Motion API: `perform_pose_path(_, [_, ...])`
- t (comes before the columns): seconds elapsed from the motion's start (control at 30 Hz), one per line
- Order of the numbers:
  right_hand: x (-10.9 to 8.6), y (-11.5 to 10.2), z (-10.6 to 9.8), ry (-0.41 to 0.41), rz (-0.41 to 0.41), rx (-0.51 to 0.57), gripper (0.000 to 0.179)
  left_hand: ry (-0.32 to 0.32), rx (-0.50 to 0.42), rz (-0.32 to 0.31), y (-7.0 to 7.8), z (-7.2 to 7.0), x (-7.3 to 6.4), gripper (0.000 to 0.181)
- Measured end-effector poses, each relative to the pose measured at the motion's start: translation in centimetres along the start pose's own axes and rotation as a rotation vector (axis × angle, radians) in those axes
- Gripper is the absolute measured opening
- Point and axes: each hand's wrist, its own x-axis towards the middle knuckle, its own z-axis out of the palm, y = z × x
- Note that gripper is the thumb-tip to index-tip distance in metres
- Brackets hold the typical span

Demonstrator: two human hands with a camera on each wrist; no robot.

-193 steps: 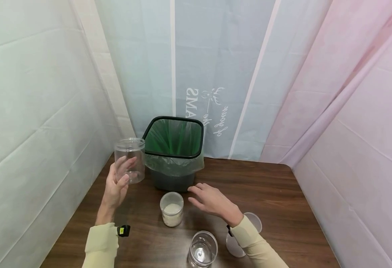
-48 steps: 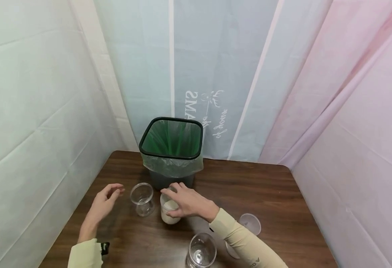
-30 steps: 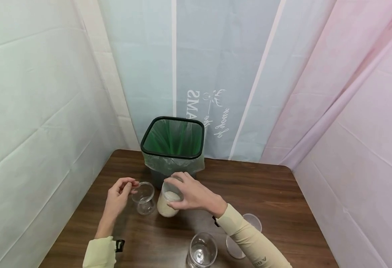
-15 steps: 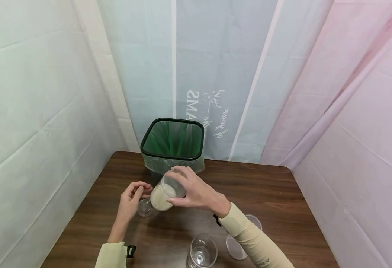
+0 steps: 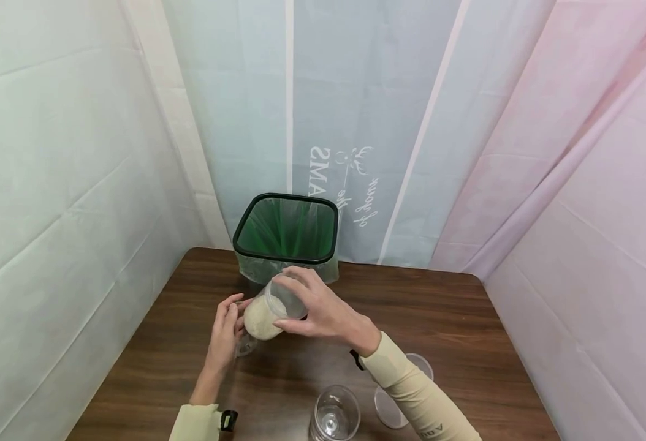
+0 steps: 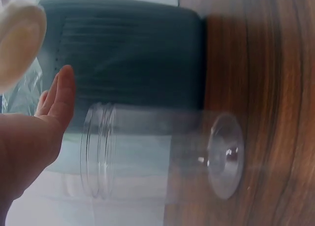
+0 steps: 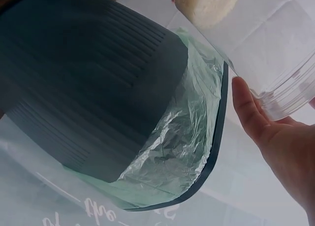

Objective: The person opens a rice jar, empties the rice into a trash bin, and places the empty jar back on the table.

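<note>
My right hand (image 5: 323, 309) grips a clear jar of rice (image 5: 263, 318) near its mouth, above the table. The jar is tilted, its base pointing to the left and the rice resting in that end. Beside the base is my left hand (image 5: 224, 334); in the left wrist view its fingers (image 6: 61, 95) are extended and apart from the rice jar. Below stands an upright clear jar (image 6: 142, 157) with nothing in it, mostly hidden in the head view by my left hand and the rice jar.
A dark bin (image 5: 287, 257) with a green-tinted liner stands just behind the jars. Another clear jar (image 5: 335, 416) is at the table's near side. Two round clear lids, one farther back (image 5: 419, 365) and one nearer (image 5: 390, 408), lie partly under my right forearm. Fabric walls surround the table.
My left hand has set down the empty jar and let go, then moved right toward the rice jar. My right hand has taken hold of the rice jar, lifted it and tilted it.
</note>
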Motion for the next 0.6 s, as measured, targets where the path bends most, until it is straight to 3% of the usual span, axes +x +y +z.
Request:
perform_pose_path(0.17, [0.4, 0.0, -0.2, -0.001, 0.000, 0.008, 0.072, 0.019, -0.078, -0.074, 0.2, 0.8, -0.4, 0.049])
perform_pose_path(0.3, [0.6, 0.0, -0.4, 0.003, -0.001, 0.008, 0.073, -0.025, -0.144, -0.084, 0.1, 1.4, -0.7, 0.047])
perform_pose_path(0.43, [0.9, 0.0, -0.7, 0.006, 0.002, 0.014, 0.074, -0.061, -0.249, -0.094, 0.2, 2.1, -0.9, 0.046])
perform_pose_path(0.6, [1.1, 0.1, -0.9, 0.002, 0.010, 0.027, 0.076, -0.044, -0.395, -0.157, 0.8, 2.9, -0.8, 0.045])
